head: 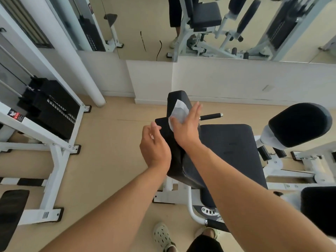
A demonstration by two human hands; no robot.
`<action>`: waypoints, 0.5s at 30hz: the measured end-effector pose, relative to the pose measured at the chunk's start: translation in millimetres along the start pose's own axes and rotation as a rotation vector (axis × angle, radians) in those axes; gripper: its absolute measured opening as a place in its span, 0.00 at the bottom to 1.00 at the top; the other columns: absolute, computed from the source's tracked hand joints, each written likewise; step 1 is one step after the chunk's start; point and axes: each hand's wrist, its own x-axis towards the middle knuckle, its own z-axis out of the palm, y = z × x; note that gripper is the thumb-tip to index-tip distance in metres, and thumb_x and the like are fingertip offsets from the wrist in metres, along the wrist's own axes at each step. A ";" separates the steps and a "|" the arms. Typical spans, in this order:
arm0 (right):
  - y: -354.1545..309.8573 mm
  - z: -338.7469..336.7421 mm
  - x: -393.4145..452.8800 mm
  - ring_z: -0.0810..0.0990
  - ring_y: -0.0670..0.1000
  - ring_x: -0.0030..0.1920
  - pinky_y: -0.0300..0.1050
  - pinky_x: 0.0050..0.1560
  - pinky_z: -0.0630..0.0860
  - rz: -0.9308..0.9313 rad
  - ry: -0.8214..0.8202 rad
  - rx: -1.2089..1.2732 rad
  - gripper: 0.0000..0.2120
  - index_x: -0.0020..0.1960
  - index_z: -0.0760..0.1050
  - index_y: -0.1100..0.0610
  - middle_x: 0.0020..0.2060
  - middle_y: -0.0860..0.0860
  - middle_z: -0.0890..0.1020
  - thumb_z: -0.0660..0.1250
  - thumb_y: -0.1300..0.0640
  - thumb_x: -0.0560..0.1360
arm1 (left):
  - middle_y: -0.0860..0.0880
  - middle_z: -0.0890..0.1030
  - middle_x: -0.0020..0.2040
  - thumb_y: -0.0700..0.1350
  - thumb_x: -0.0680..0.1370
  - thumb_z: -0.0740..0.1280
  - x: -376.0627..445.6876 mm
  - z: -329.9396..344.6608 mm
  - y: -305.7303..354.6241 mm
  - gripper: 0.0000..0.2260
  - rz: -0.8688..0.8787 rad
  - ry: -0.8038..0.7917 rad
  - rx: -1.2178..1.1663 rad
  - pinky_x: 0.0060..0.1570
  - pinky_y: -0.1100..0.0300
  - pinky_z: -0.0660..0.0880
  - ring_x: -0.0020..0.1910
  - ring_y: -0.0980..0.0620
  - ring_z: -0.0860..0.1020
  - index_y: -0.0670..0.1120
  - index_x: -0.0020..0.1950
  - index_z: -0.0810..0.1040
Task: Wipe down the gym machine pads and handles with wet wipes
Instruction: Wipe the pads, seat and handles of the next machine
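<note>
**Wet wipe under my right hand on the black pad**

My right hand (187, 124) lies flat, its fingers straight, and presses the thin white wet wipe (179, 110) on the upright black vinyl pad (177, 99) of the white-framed gym machine. My left hand (154, 142) is just beside the pad's left edge, fingers relaxed and a little curled, holding nothing. The wide black seat pad (231, 148) is to the right.

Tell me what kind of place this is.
Most likely a gym: a weight stack on a white frame, a padded machine seat being wiped, and a wall mirror reflecting more machines.
</note>
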 end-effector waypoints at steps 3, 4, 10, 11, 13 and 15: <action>7.8 3.5 -36.4 0.51 0.50 0.81 0.52 0.75 0.62 -0.010 0.094 0.001 0.34 0.83 0.49 0.53 0.82 0.48 0.50 0.63 0.49 0.83 | 0.52 0.78 0.40 0.51 0.86 0.56 23.0 9.8 13.2 0.17 0.021 0.077 -0.018 0.42 0.59 0.65 0.40 0.53 0.76 0.44 0.47 0.78; 8.9 4.4 -46.0 0.55 0.50 0.80 0.52 0.74 0.65 -0.018 0.052 -0.022 0.31 0.82 0.49 0.52 0.82 0.47 0.53 0.60 0.49 0.84 | 0.50 0.79 0.41 0.51 0.86 0.55 28.6 12.2 15.4 0.17 0.025 0.087 -0.012 0.43 0.58 0.66 0.41 0.50 0.76 0.44 0.47 0.78; 16.7 -0.4 -26.7 0.37 0.47 0.82 0.49 0.82 0.44 -0.140 -0.194 -0.074 0.32 0.83 0.36 0.56 0.83 0.48 0.39 0.52 0.55 0.87 | 0.55 0.77 0.40 0.54 0.85 0.55 39.3 30.1 18.5 0.19 -0.054 -0.008 0.051 0.45 0.58 0.66 0.43 0.50 0.76 0.44 0.47 0.79; 14.5 -3.5 -10.9 0.36 0.49 0.82 0.49 0.82 0.42 -0.148 -0.217 -0.054 0.32 0.83 0.36 0.58 0.83 0.49 0.39 0.52 0.55 0.87 | 0.56 0.77 0.40 0.54 0.85 0.56 41.9 36.8 22.0 0.18 -0.070 -0.017 0.047 0.45 0.58 0.66 0.42 0.52 0.75 0.44 0.48 0.79; 13.8 -8.2 27.9 0.36 0.53 0.82 0.52 0.81 0.41 -0.146 -0.264 -0.039 0.29 0.83 0.42 0.61 0.83 0.52 0.40 0.51 0.55 0.87 | 0.56 0.77 0.40 0.54 0.84 0.59 48.9 52.3 30.9 0.16 -0.070 -0.017 0.060 0.41 0.58 0.67 0.40 0.55 0.75 0.44 0.48 0.78; 17.7 -9.6 60.8 0.43 0.53 0.82 0.56 0.81 0.44 -0.121 -0.284 0.025 0.25 0.82 0.53 0.58 0.82 0.53 0.49 0.51 0.52 0.88 | 0.56 0.76 0.40 0.53 0.83 0.60 57.2 67.7 35.2 0.12 -0.018 -0.027 0.161 0.38 0.59 0.68 0.40 0.53 0.75 0.46 0.48 0.77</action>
